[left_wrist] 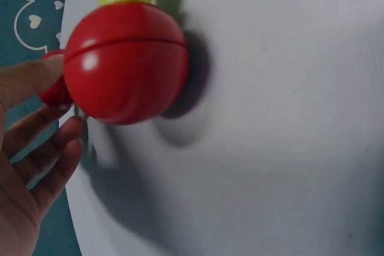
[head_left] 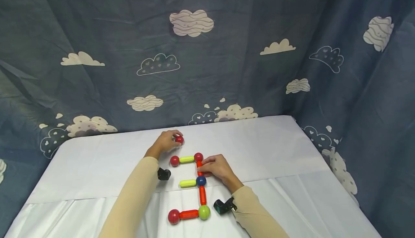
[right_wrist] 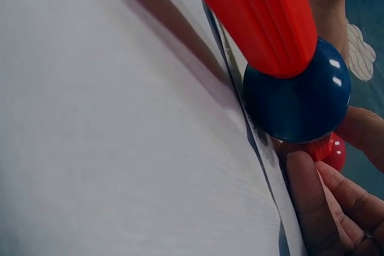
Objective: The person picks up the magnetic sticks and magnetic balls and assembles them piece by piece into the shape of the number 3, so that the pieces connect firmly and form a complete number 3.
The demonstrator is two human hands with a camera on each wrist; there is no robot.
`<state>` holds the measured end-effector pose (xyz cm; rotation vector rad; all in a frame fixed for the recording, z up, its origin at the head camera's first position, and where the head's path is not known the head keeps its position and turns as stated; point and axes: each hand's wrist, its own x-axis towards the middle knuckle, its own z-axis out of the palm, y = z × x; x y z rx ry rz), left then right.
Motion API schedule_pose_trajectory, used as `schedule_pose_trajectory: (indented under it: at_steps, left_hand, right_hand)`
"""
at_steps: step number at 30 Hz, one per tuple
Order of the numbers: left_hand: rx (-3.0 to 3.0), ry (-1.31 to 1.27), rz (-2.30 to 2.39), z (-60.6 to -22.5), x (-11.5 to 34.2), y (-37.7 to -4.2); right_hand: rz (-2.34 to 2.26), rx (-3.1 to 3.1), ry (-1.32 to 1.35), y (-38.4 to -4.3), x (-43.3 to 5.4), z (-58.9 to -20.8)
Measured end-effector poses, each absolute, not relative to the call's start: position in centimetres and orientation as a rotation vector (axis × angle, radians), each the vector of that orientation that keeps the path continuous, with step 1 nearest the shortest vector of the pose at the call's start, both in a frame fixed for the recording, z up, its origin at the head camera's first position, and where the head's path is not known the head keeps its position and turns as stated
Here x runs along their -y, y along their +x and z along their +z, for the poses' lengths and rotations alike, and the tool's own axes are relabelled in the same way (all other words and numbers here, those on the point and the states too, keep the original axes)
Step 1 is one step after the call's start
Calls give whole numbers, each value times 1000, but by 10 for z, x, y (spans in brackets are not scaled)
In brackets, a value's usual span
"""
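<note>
Toward the back of the table my left hand pinches a loose red ball between thumb and fingers. In the left wrist view that ball is partly hidden behind a nearer red ball. My right hand grips the upper red rod, which runs between a red ball and the blue ball. From the top red ball a yellow-green rod leads left to another red ball. A second yellow-green rod sticks out left from the blue ball.
Below the blue ball, a red rod reaches a green ball; another red rod joins that to a red ball. A white cloth covers the table. Behind hangs a dark blue curtain with clouds.
</note>
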<state>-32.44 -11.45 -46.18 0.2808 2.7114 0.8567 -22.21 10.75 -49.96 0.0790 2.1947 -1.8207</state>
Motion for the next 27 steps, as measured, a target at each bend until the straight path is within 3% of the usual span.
schedule_pose_trajectory:
  at_steps: [14,27]
  left_hand:
    - [-2754,300,879,-451,130,-314]
    - [-2769,370,1087,-438,164,-258]
  right_hand:
    - [-1861,-2171,59,-222,-108,-502]
    - [-1854,-2177,73,-222,-108,-502]
